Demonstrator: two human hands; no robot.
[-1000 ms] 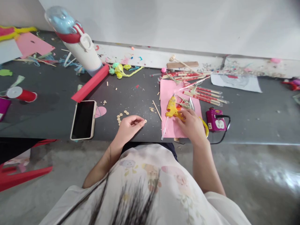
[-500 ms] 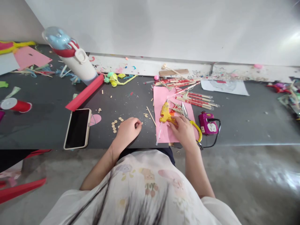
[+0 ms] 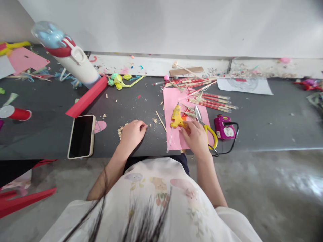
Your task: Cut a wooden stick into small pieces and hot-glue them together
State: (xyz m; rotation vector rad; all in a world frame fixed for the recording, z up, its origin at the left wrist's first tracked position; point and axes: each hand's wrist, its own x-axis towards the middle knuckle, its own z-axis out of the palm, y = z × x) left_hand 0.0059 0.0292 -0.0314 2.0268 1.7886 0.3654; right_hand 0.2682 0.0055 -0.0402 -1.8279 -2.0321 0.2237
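My right hand (image 3: pixel 196 137) is wrapped round the handle of a yellow hot glue gun (image 3: pixel 177 117), which lies over a pink sheet of paper (image 3: pixel 174 141). A clear glue stick (image 3: pixel 169 140) juts from the gun's back. Yellow-handled scissors (image 3: pixel 213 136) lie partly behind this hand. My left hand (image 3: pixel 133 133) rests on the dark table with its fingers curled together; whether anything is between them is hidden. A tiny wooden piece (image 3: pixel 150 125) lies just off its fingertips. Small wooden slices (image 3: pixel 119 131) are partly covered by its back.
A phone (image 3: pixel 81 137), red folded paper strip (image 3: pixel 87 97) and water bottle (image 3: pixel 73 64) stand or lie at left. Wrapped sticks (image 3: pixel 212 101) lie behind the pink sheet. Right of my hand is a purple box (image 3: pixel 224 127) with a black cord. A thin stick (image 3: pixel 160 121) lies between my hands.
My left hand has shifted slightly left, and the tiny wooden piece now shows apart from its fingertips. My right hand keeps its hold on the glue gun. The view has shifted a little.
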